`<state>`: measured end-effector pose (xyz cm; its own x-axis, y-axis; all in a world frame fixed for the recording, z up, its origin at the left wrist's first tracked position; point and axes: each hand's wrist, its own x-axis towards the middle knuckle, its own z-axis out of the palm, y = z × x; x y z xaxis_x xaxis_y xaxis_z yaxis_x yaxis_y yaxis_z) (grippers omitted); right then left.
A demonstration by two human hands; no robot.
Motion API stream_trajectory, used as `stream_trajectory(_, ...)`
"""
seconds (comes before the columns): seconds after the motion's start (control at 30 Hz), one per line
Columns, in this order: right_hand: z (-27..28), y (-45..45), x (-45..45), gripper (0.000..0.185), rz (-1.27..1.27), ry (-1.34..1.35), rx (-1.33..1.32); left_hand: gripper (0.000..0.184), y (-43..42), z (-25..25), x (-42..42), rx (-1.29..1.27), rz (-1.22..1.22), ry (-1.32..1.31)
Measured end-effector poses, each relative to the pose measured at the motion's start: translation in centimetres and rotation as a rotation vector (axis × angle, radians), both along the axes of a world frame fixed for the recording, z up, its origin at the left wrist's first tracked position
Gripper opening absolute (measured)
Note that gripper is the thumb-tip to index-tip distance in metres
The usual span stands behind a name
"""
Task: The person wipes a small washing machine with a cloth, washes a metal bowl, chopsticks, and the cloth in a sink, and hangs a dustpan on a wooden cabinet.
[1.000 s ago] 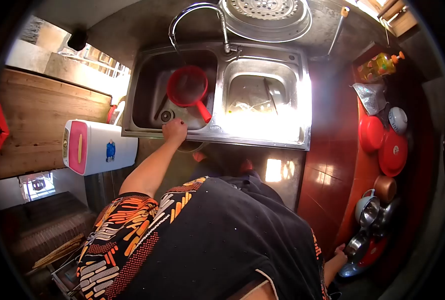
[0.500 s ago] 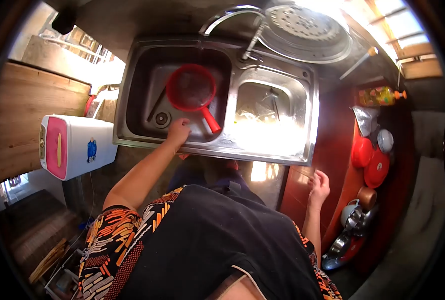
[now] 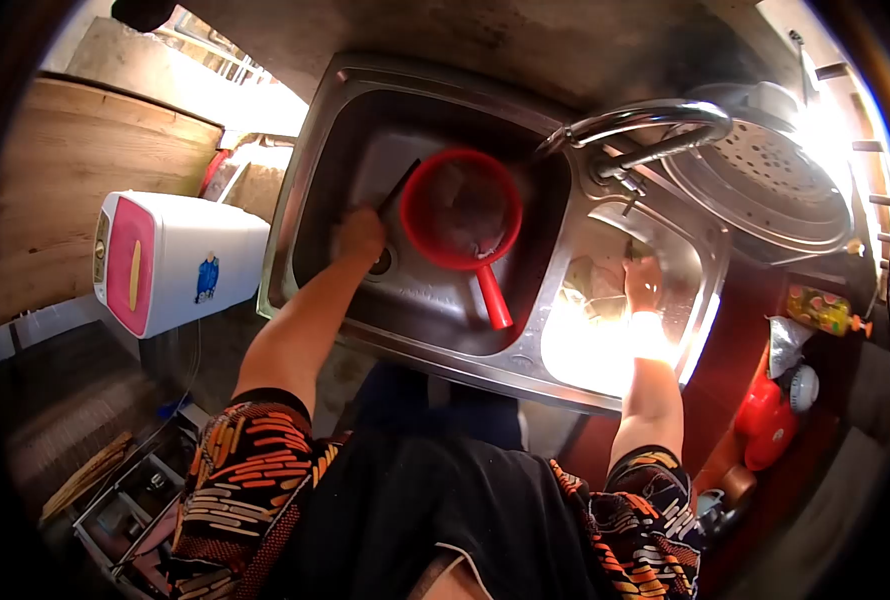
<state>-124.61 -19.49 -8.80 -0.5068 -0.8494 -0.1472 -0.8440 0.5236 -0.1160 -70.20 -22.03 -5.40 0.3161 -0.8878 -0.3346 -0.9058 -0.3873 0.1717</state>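
My left hand (image 3: 360,236), blurred, is down in the left sink basin (image 3: 350,310). Its fingers close on the lower end of a long, thin dark tool (image 3: 401,184), whose kind I cannot make out. Beside it rests a red dipper (image 3: 462,210) holding water, its handle (image 3: 495,298) pointing toward me. In the right basin (image 3: 698,270), my right hand (image 3: 643,283) reaches in with fingers closed around something dark and small. Strong glare washes out much of that basin, and pale translucent pieces (image 3: 590,278) lie left of the hand.
A curved metal faucet (image 3: 655,120) rises behind the basins. At the back right lies a perforated steamer tray (image 3: 765,165). A white and pink box-shaped appliance (image 3: 190,260) stands left of the sink. A yellow bottle (image 3: 820,310) and red containers (image 3: 765,425) are at right.
My right hand has moved from outside the sink into the right basin. My left hand has reached deeper to the dark tool, which has shifted away from me. The view has turned.
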Motion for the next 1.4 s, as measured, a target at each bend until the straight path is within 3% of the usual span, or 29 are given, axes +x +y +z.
stream_trajectory(0.03, -1.1, -1.1, 0.4, 0.033, -0.038, -0.059, 0.206, 0.025, -0.3, -0.8, 0.4, 0.032, -0.033, -0.002)
stream_trajectory(0.13, -1.0, 0.8, 2.6, 0.027, 0.285, 0.058, 0.211, 0.029, 0.2, -3.3, 0.3, 0.098, -0.069, 0.061)
stream_trajectory(0.2, 1.0, 2.3, 1.7, 0.022, 0.215, -0.098, 0.026, 0.027, 0.2, -3.9, 1.1, 0.094, -0.067, 0.134)
stream_trajectory(0.23, 2.0, 2.6, 1.4, 0.02, 0.178, -0.18, -0.072, 0.022, 0.5, -4.8, 2.0, -0.039, -0.068, 0.267)
stream_trajectory(0.27, 4.6, 2.7, 1.7, 0.023, -0.021, -0.478, -0.173, 0.017, 1.4, -6.0, 3.0, -0.17, -0.07, 0.397)
stream_trajectory(0.3, 9.1, 2.7, 3.7, 0.023, -0.013, -0.557, -0.302, 0.014, 1.9, -6.5, 3.6, -0.305, -0.074, 0.524)
stream_trajectory(0.4, 18.5, 1.6, 7.3, 0.023, 0.088, -1.001, -0.588, 0.011, 1.5, 2.2, 2.5, -0.002, 0.728, 1.076)
stream_trajectory(0.43, 22.9, 0.7, 9.9, 0.025, 0.245, -0.888, -0.575, 0.012, 1.8, 5.1, 1.6, -0.072, 0.678, 1.128)
stream_trajectory(0.5, 26.6, -0.7, 14.6, 0.024, 0.192, -1.117, -0.571, 0.016, 3.0, 10.1, -1.1, -0.213, 0.574, 1.236)
stream_trajectory(0.57, 26.6, -3.0, 18.5, 0.024, 0.25, -1.516, -0.509, 0.017, 3.3, 13.4, -5.0, -0.22, 0.58, 1.437)
stream_trajectory(0.67, 24.3, -7.2, 24.9, 0.026, 0.184, -1.662, -0.394, 0.017, 1.8, 11.8, -9.7, -0.318, 0.433, 1.669)
stream_trajectory(0.8, 20.3, -10.2, 29.6, 0.023, 0.154, -1.827, -0.274, 0.023, -1.2, 7.2, -12.5, -0.262, 0.274, 1.466)
stream_trajectory(0.9, 15.7, -9.5, 29.8, 0.02, 0.457, -1.358, -0.356, 0.026, -1.3, 4.7, -12.3, -0.258, 0.172, 1.261)
stream_trajectory(0.97, 14.1, -8.6, 29.0, 0.022, 0.412, -1.414, -0.37, 0.031, -1.3, 4.4, -12.0, -0.357, -0.005, 1.103)
stream_trajectory(1.03, 13.3, -8.1, 27.6, 0.022, 0.442, -1.382, -0.397, 0.036, -2.4, 9.2, -12.5, -0.35, 0.455, 1.411)
stream_trajectory(1.07, 13.0, -7.8, 27.3, 0.032, 0.44, -1.434, -0.311, 0.039, -2.5, 10.8, -13.0, -0.338, 0.701, 1.544)
stream_trajectory(1.13, 15.6, -4.7, 30.0, 0.042, 0.519, -1.341, -0.447, 0.042, -4.8, 9.3, -13.3, -0.27, 0.793, 1.667)
stream_trajectory(1.17, 17.5, -2.9, 31.7, 0.047, 0.559, -1.289, -0.514, 0.05, -4.8, 10.3, -13.9, -0.238, 0.768, 1.707)
stream_trajectory(1.2, 19.1, -1.8, 33.2, 0.069, 0.436, -1.401, -0.407, 0.059, -4.8, 11.4, -14.5, -0.205, 0.742, 1.745)
stream_trajectory(1.23, 17.9, -2.8, 32.7, 0.066, 0.368, -1.515, -0.389, 0.068, -4.8, 12.5, -15.2, -0.171, 0.716, 1.782)
stream_trajectory(1.3, 13.8, -7.1, 31.4, 0.061, 0.217, -1.746, -0.354, 0.07, -3.2, 11.8, -17.6, -0.324, 0.435, 1.753)
stream_trajectory(1.33, 14.9, -8.5, 31.3, 0.057, 0.188, -1.724, -0.457, 0.059, -1.8, 11.5, -18.3, -0.197, 0.599, 1.738)
stream_trajectory(1.37, 16.0, -9.9, 31.2, 0.056, 0.161, -1.696, -0.559, 0.062, -1.6, 11.3, -18.6, -0.295, 0.549, 1.738)
stream_trajectory(1.4, 15.7, -9.5, 30.9, 0.059, 0.195, -1.694, -0.375, 0.064, -1.5, 11.0, -19.0, -0.393, 0.5, 1.735)
